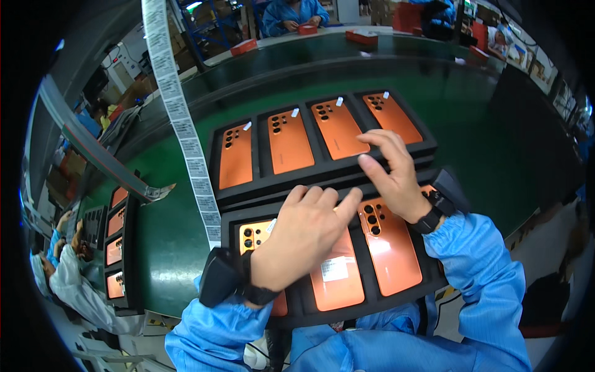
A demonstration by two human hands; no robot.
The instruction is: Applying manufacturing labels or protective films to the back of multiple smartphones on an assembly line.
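Over the near black foam tray (297, 319), my left hand (304, 232) is held back-up with its thumb apart and its fingers bent down; their tips are hidden. Beneath it lie orange phones, camera side up, one a phone (341, 294) with a white label. My right hand (393, 173) hovers by the far tray's near edge, thumb and fingers spread, nothing visible between them. Its fingertips are nearest an orange phone (338, 130). A further phone (393, 260) lies below my right hand. Both wrists wear black straps with dark boxes.
The far black foam tray (248, 193) holds several orange phones with small white tabs. A long strip of printed labels (180, 124) hangs at left. Another phone tray (128, 273) stands on the green table (167, 260) beside a co-worker's sleeve (77, 291). Red boxes (361, 37) lie across the back.
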